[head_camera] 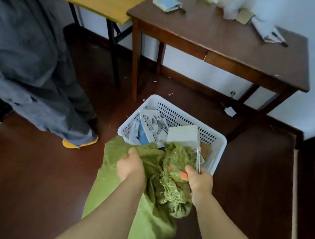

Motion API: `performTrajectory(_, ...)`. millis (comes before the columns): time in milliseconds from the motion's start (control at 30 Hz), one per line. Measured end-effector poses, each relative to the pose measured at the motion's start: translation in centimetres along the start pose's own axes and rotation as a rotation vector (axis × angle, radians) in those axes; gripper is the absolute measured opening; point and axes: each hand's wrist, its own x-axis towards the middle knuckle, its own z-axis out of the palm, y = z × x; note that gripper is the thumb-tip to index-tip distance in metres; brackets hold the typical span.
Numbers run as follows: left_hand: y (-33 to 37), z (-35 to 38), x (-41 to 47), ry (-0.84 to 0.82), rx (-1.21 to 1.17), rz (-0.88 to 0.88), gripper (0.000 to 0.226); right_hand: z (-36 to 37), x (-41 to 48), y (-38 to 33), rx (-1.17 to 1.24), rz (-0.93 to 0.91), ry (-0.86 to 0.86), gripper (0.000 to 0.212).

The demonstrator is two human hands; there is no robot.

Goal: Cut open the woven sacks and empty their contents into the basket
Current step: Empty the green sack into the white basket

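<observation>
On the near side of the white basket (pixel 220 149), the left hand (pixel 132 166) bunches the green woven sack (pixel 143 219). The right hand (pixel 199 182) grips orange-handled scissors (pixel 198 160), blades up. It would be best to keep the blades clear and tip the frayed mouth over the rim. The basket sits on a dark wooden floor (pixel 23 160), with a brown desk (pixel 215 42) beyond it.

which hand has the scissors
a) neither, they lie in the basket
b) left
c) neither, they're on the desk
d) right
d: the right hand grips the scissors, blades pointing toward the basket, while the left hand grips the green sack.
</observation>
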Motion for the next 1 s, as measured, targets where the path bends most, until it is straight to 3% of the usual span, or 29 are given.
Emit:
performTrajectory(367, 12.8, 7.6, -0.6, -0.054, -0.154, 0.213, 0.037, 2.1, 6.9, -9.0, 0.128, -0.086, -0.018, 0.009)
performTrajectory(600, 14.2, 17.9, 4.7, 0.006, -0.031, 0.186, 0.038, 4.8, 18.3, -10.9, -0.009, -0.012, -0.095, 0.006)
performTrajectory(733, 14.3, 24.5, 7.1, -0.100, 0.025, 0.196, 0.035, 5.7, 24.8, -10.4, -0.069, 0.052, -0.041, 0.017)
performTrajectory(867, 12.6, 29.4, 9.2, -0.281, 0.171, 0.170, 0.007, 4.9, 30.0, -9.9, -0.102, 0.103, 0.013, 0.031)
performTrajectory(1000, 9.9, 32.0, 13.1, -0.334, 0.526, 0.202, 0.043, 4.1, 34.1, -9.0, -0.155, 0.175, 0.027, 0.052)
